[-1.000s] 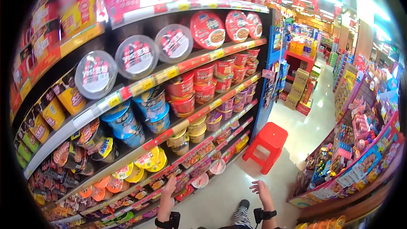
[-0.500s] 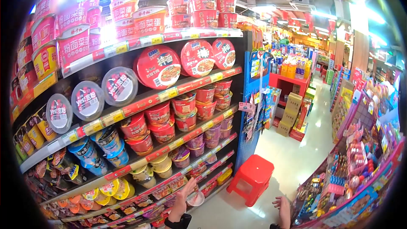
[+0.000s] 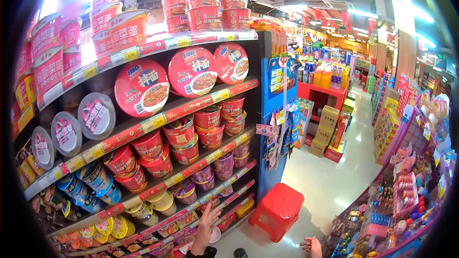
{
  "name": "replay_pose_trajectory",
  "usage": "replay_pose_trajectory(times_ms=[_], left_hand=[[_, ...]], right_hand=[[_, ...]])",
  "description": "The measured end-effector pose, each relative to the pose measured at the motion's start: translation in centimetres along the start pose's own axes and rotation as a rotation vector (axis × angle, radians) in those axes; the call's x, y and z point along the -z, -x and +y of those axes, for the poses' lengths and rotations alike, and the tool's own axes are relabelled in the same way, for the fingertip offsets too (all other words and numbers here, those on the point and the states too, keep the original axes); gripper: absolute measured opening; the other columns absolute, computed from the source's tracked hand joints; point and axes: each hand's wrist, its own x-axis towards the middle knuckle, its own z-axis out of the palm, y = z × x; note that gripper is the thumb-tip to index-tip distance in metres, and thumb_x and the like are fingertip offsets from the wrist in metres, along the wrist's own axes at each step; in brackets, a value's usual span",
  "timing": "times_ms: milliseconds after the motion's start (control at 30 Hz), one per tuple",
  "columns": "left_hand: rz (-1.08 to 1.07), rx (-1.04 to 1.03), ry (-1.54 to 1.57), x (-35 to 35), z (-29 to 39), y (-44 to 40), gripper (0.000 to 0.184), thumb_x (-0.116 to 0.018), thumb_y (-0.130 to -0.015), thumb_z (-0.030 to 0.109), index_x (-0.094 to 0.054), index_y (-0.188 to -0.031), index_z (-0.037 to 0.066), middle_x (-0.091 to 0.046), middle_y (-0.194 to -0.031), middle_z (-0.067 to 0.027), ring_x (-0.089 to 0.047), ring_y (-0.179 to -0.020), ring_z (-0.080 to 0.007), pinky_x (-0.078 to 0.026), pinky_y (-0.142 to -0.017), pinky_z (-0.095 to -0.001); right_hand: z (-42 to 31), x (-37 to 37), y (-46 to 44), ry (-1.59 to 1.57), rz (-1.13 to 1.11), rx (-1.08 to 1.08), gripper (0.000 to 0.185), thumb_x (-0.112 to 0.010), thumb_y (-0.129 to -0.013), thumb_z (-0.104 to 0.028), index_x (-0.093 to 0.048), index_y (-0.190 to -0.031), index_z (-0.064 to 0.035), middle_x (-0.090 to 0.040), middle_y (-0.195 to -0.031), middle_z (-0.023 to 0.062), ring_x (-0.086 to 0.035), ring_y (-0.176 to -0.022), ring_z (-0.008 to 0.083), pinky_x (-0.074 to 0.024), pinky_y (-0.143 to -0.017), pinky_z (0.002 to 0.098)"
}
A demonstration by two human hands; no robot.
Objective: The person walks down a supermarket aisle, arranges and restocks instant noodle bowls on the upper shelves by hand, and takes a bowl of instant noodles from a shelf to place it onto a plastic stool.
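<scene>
My left hand (image 3: 206,227) is raised with fingers stretched and apart, holding nothing. It appears in front of the lower shelves of instant noodles, near a white round bowl lid (image 3: 215,235); whether it touches anything there I cannot tell. Low at the right, my right hand (image 3: 313,247) is partly cut off by the frame edge, its fingers loosely apart and holding nothing. Between and beyond the hands stands a red plastic stool (image 3: 281,205) on the floor. Red noodle bowls (image 3: 184,138) and large round red-lidded bowls (image 3: 193,71) fill the shelves at the left.
Shiny tiled floor (image 3: 330,186) runs down the aisle. A blue end panel (image 3: 272,172) with hanging packets closes the noodle shelf. Cardboard boxes (image 3: 326,124) and a red drinks display (image 3: 325,96) stand ahead. A rack of small goods (image 3: 382,220) lines the right.
My view has moved forward along the shelf, so the noodle bowls shift left and look nearer. The stool sits lower in view. Both hands remain empty, the right one lower in the frame.
</scene>
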Motion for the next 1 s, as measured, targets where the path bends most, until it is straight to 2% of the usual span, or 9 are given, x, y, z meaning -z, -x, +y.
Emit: replay_pose_trajectory(times_ms=[300, 433, 467, 567, 667, 767, 800, 933, 1000], left_hand=[[0.019, -0.067, 0.06, -2.5, -0.9, -11.4, 0.102, -0.016, -0.08, 0.082, -0.017, -0.148, 0.006, -0.042, -0.139, -0.0222, -0.042, -0.129, -0.0331, -0.027, -0.108, -0.0447], [-0.122, -0.21, 0.024, -3.2, -0.4, -16.0, 0.096, -0.021, -0.084, 0.076, -0.018, -0.147, 0.003, -0.04, -0.14, -0.0227, -0.039, -0.13, -0.0319, -0.027, -0.109, -0.0427], [-0.14, -0.225, 0.038, -3.1, -0.5, -17.1, 0.096, -0.022, -0.084, 0.076, -0.019, -0.146, 0.003, -0.04, -0.14, -0.0221, -0.04, -0.129, -0.0315, -0.027, -0.109, -0.0424], [-0.125, -0.176, 0.033, -2.2, -0.9, -19.2, 0.098, -0.025, -0.083, 0.078, -0.02, -0.146, 0.003, -0.04, -0.141, -0.0205, -0.041, -0.13, -0.0313, -0.027, -0.108, -0.0413], [-0.058, -0.107, -0.033, -1.1, 0.0, -19.0, 0.111, -0.02, -0.072, 0.088, -0.017, -0.148, 0.007, -0.038, -0.142, -0.0209, -0.037, -0.132, -0.0355, -0.025, -0.109, -0.0485], [0.096, -0.098, -0.096, 0.4, -0.5, -18.4, 0.114, -0.016, -0.071, 0.089, -0.019, -0.147, 0.004, -0.041, -0.14, -0.0231, -0.042, -0.128, -0.0351, -0.027, -0.107, -0.0472], [0.141, -0.115, -0.104, 1.2, -1.0, -18.3, 0.114, -0.016, -0.071, 0.089, -0.018, -0.147, 0.004, -0.041, -0.139, -0.0238, -0.043, -0.128, -0.0349, -0.028, -0.107, -0.0466], [0.251, -0.264, -0.085, 4.9, -3.3, -17.7, 0.111, -0.02, -0.073, 0.087, -0.018, -0.146, 0.003, -0.044, -0.137, -0.0241, -0.046, -0.126, -0.033, -0.03, -0.106, -0.044], [0.403, -0.227, -0.199, 3.6, 0.9, -16.6, 0.108, -0.018, -0.075, 0.085, -0.019, -0.146, 0.004, -0.045, -0.135, -0.0244, -0.048, -0.123, -0.0339, -0.032, -0.105, -0.044]], right_hand=[[-5.7, -1.3, -10.2, 0.135, 0.071, 0.085, 0.045, -0.032, -0.099, -0.037, -0.06, -0.102, -0.0011, -0.067, -0.079, 0.0097, -0.057, -0.064, 0.0131, -0.0407, -0.062, 0.0248], [-8.2, -1.3, -14.4, 0.214, 0.136, 0.247, 0.05, -0.031, -0.099, -0.041, -0.058, -0.103, 0.0003, -0.068, -0.08, 0.0123, -0.059, -0.066, 0.0154, -0.0435, -0.063, 0.027], [-10.2, -2.3, -13.8, 0.185, 0.12, 0.274, 0.042, -0.039, -0.1, -0.038, -0.062, -0.107, -0.0045, -0.066, -0.085, 0.0065, -0.056, -0.07, 0.0123, -0.0426, -0.064, 0.0259], [-9.7, -3.5, -16.3, 0.146, 0.134, 0.243, 0.044, -0.037, -0.1, -0.039, -0.063, -0.108, -0.0041, -0.066, -0.084, 0.0062, -0.057, -0.071, 0.0129, -0.0436, -0.066, 0.0278], [-9.5, -5.5, -19.0, 0.031, -0.05, 0.054, 0.039, -0.041, -0.1, -0.032, -0.061, -0.109, 0.0002, -0.066, -0.088, 0.0074, -0.058, -0.074, 0.0157, -0.0446, -0.07, 0.0282], [-8.9, -8.9, -25.6, -0.085, -0.254, -0.06, 0.055, -0.03, -0.099, -0.045, -0.058, -0.103, 0.0022, -0.068, -0.08, 0.0135, -0.06, -0.068, 0.0177, -0.0456, -0.064, 0.0279], [-8.2, -9.8, -29.0, -0.106, -0.365, -0.028, 0.059, -0.03, -0.098, -0.049, -0.058, -0.102, 0.0031, -0.067, -0.082, 0.0139, -0.061, -0.069, 0.0188, -0.0473, -0.065, 0.0286], [-19.8, -19.8, -27.8, 0.002, -0.538, 0.362, 0.053, -0.03, -0.1, -0.041, -0.059, -0.101, 0.0028, -0.067, -0.084, 0.0129, -0.06, -0.073, 0.0164, -0.0463, -0.07, 0.0272], [-22.9, -23.0, -28.9, 0.003, -0.69, 0.407, 0.049, -0.032, -0.101, -0.038, -0.058, -0.104, 0.0025, -0.067, -0.087, 0.0111, -0.059, -0.075, 0.0149, -0.0455, -0.072, 0.0267]])
